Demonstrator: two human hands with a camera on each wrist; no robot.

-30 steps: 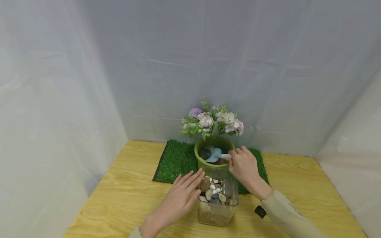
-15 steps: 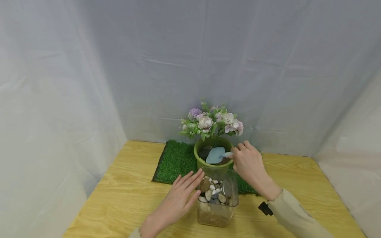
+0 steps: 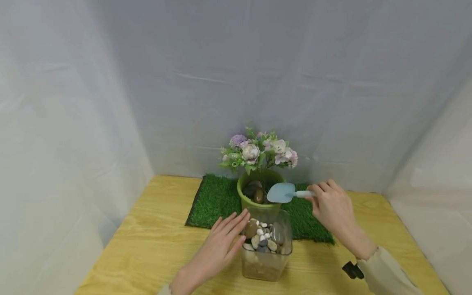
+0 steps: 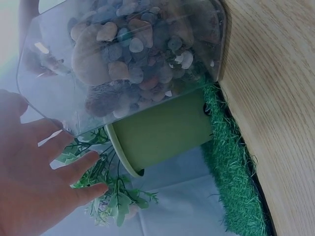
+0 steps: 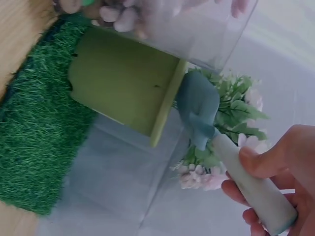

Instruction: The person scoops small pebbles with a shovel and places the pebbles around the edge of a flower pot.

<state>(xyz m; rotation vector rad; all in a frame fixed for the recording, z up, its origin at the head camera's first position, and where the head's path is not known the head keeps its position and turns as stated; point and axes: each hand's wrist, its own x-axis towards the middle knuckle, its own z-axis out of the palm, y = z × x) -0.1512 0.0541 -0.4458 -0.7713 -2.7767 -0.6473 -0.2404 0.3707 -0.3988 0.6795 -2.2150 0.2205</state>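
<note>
My right hand [image 3: 333,209] grips the pale handle [image 5: 253,184] of a small light-blue trowel [image 3: 281,193]. The trowel's blade overlaps the right rim of a green flowerpot [image 3: 241,197] in the head view. Inside the pot lie several dark and brown stones [image 3: 259,196], and pink, white and purple flowers [image 3: 250,152] rise from it. In front stands a clear plastic container [image 3: 262,268] part filled with mixed pebbles [image 3: 263,237]. My left hand [image 3: 217,246] has its fingers extended, with the fingertips right at the container's left rim.
The pot stands on a green artificial-grass mat [image 3: 215,200] on a wooden table [image 3: 147,241]. A pale sheet [image 3: 236,82] hangs behind the table and along both sides. A black device [image 3: 352,270] sits at my right sleeve.
My right hand has drawn the trowel from inside the pot out to the right, uncovering the stones in the pot. The left hand keeps its place at the container.
</note>
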